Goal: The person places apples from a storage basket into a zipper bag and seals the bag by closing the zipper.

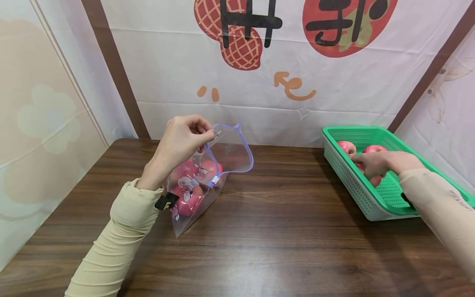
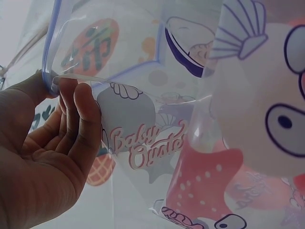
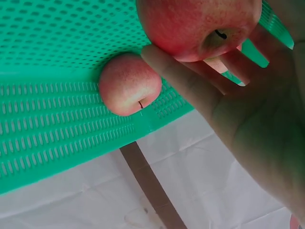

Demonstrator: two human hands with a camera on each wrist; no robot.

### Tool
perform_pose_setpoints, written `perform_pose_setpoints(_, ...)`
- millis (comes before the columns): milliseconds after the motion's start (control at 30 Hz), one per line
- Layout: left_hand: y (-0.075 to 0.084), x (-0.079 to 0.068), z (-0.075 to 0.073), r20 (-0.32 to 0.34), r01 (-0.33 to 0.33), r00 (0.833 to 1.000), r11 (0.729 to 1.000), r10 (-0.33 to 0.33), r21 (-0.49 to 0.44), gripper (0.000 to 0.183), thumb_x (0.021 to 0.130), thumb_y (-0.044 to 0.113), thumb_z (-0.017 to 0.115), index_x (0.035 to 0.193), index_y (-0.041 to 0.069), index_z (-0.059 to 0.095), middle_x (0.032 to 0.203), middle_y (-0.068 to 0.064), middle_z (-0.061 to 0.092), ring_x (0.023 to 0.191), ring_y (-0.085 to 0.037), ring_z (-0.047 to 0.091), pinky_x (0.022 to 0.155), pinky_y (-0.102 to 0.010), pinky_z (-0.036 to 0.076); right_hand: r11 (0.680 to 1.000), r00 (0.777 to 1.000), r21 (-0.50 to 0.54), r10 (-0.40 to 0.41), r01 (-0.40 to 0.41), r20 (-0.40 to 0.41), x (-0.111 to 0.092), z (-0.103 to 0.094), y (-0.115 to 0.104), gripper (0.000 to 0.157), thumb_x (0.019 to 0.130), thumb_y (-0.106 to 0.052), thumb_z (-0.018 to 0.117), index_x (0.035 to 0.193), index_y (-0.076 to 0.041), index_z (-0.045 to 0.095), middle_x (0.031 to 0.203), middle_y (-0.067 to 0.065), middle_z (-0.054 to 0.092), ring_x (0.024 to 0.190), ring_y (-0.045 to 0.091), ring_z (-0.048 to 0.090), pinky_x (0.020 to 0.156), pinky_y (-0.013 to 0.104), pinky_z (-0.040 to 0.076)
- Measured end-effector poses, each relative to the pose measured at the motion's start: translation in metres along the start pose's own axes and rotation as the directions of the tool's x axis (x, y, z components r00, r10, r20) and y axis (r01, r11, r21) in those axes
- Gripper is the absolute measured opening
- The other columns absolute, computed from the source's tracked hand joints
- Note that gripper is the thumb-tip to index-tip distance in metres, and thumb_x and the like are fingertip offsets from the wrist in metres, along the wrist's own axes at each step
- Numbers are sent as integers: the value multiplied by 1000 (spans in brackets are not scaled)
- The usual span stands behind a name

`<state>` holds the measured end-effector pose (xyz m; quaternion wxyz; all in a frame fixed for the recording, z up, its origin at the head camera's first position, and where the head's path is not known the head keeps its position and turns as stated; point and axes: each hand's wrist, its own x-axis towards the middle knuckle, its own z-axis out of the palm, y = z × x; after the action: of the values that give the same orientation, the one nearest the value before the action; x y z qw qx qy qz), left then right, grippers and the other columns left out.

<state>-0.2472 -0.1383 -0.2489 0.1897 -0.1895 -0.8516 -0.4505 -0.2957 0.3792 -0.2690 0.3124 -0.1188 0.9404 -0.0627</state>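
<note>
My left hand (image 1: 185, 134) pinches the rim of a clear zip bag (image 2: 128, 129) printed with cartoon sea creatures. The bag stands on the table with its purple-edged mouth spread wide, and a white slider (image 1: 215, 180) sits at one end. Red apples (image 1: 188, 202) show through its side. My right hand (image 1: 382, 161) is down inside a green basket (image 1: 349, 183). In the right wrist view, its fingers reach around an apple (image 3: 195, 28), with a fingertip at the fruit's edge. Another apple (image 3: 129, 85) lies in the basket's corner, and one more (image 1: 346, 147) sits beside the hand.
The dark wooden table (image 1: 267, 231) carries the bag at left and the basket at right. A white printed cloth (image 1: 167, 62) with brown stripes hangs behind the table and along the sides. A small black strap (image 1: 165, 201) is on the left wrist.
</note>
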Motion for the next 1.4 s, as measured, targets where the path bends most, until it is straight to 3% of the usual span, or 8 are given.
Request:
perform_pose_setpoints(133, 0, 0, 0, 0, 3, 1000, 1000, -3, 2, 6, 85, 13, 67, 84, 10, 71, 71, -6, 66, 54, -23, 64, 52, -24, 50, 999, 998, -10, -45, 45, -41, -1, -3, -2, 50, 64, 8, 58, 111, -7, 47, 72, 0, 44, 55, 9, 41, 54, 24, 38)
perform_pose_setpoints(367, -1, 0, 0, -1, 6, 1000, 1000, -6, 1, 6, 85, 13, 67, 85, 10, 71, 72, -6, 66, 54, -21, 64, 52, -25, 51, 989, 986, -137, -81, 61, -145, -5, -10, -4, 71, 61, -2, 65, 131, -7, 53, 97, 11, 54, 73, 17, 48, 57, 28, 40)
perform_pose_setpoints(533, -1, 1, -1, -4, 6, 1000, 1000, -6, 4, 6, 85, 13, 67, 85, 10, 71, 71, -6, 66, 53, -21, 64, 52, -24, 51, 988, 979, -122, -110, 90, -169, -9, -15, -6, 77, 64, -6, 71, 138, -1, 51, 120, 21, 52, 96, 27, 48, 63, 30, 44)
perform_pose_setpoints(767, 1, 1, -1, -4, 3, 1000, 1000, -3, 1, 5, 85, 13, 67, 84, 10, 71, 71, -6, 66, 54, -23, 64, 52, -24, 51, 988, 974, -121, -116, 93, -196, -15, -25, -11, 73, 67, -12, 76, 136, -4, 53, 122, 20, 50, 99, 28, 48, 67, 31, 46)
perform_pose_setpoints(1000, 2, 0, -1, 1, 9, 1000, 1000, -9, -2, 5, 85, 13, 67, 85, 9, 71, 72, -6, 66, 54, -23, 64, 52, -24, 51, 975, 945, -168, -184, 142, -272, -24, -44, -16, 58, 71, -10, 76, 126, -5, 58, 115, 14, 58, 97, 25, 54, 72, 34, 48)
perform_pose_setpoints(1400, 2, -2, 0, 10, 20, 1000, 1000, -20, -12, 6, 85, 14, 67, 85, 10, 71, 72, -7, 67, 54, -23, 63, 53, -25, 52, 940, 873, -294, -287, 176, -395, -26, -57, -39, 59, 73, -14, 82, 126, -6, 58, 120, 15, 56, 103, 29, 54, 79, 43, 50)
